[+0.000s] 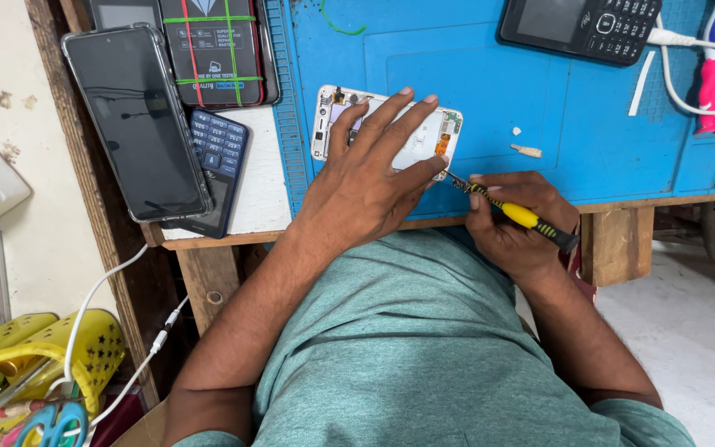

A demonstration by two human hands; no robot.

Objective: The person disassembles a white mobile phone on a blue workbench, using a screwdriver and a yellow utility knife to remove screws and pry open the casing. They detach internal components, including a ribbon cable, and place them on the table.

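A worn wooden workbench with a white top carries a ribbed blue rubber repair mat covering its centre and three o'clock side. On the mat, near centre, lies an opened white smartphone with exposed circuitry. At one o'clock rests a black keypad phone, with white cables beside it. At nine o'clock lie a large black smartphone in a clear case and a small dark blue keypad phone. At eleven o'clock sits a black packet bound with green and red bands.

teal-green short-sleeved t-shirt, plain knit, no print. both forearms bare. left hand and right hand bare, no rings, watch or gloves.
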